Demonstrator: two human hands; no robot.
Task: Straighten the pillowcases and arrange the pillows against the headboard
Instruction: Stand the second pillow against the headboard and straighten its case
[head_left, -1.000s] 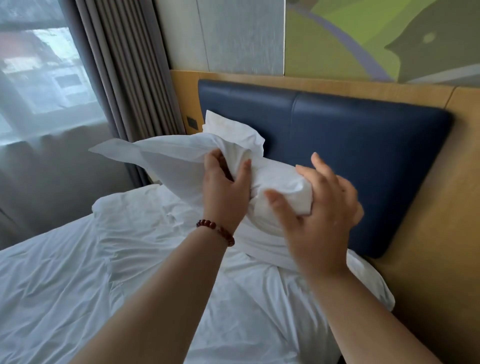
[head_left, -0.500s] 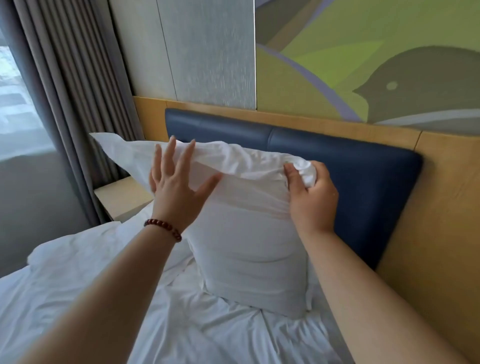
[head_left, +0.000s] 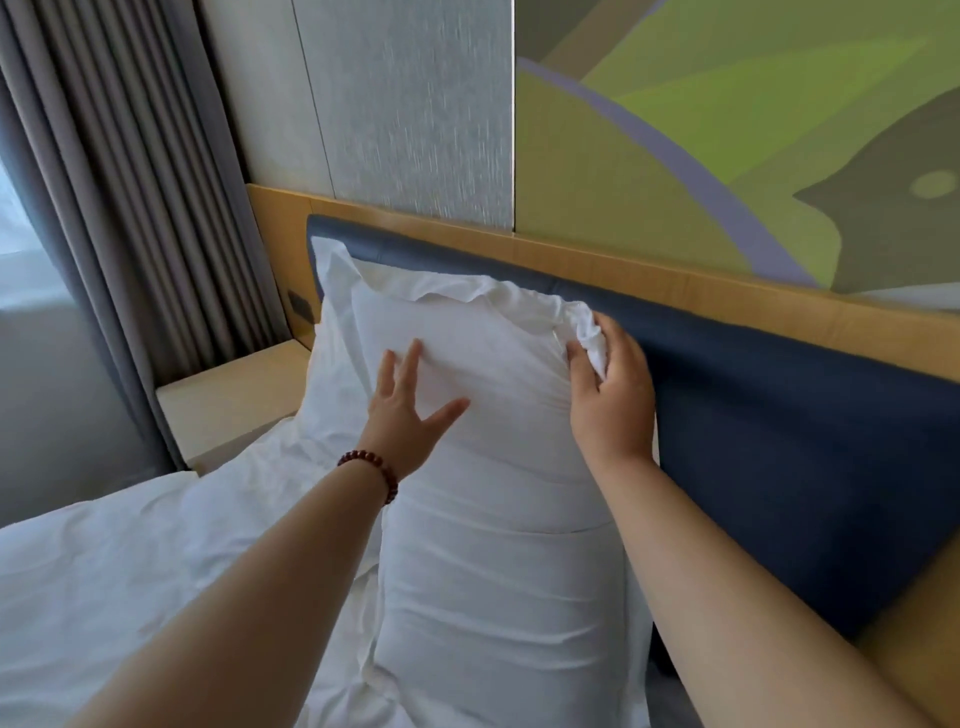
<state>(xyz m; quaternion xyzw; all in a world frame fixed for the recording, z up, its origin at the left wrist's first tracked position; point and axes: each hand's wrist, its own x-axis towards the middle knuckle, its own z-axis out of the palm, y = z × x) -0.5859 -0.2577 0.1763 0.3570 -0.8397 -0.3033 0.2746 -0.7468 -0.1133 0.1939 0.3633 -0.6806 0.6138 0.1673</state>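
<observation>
The pillow (head_left: 493, 415) is steadied against the headboard (head_left: 779, 415) by the flat left hand (head_left: 410, 410), its crumpled corner (head_left: 587, 332) pinched by the right hand (head_left: 610, 395) for straightening.

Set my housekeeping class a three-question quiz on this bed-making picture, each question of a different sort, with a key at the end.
1. True or false: the left hand lies flat on the pillow, fingers spread.
2. What does the right hand pinch? A) the curtain B) the bunched pillowcase corner C) the bracelet
3. Fill in: the pillow stands upright against the blue ____.

Key: 1 true; 2 B; 3 headboard.
</observation>
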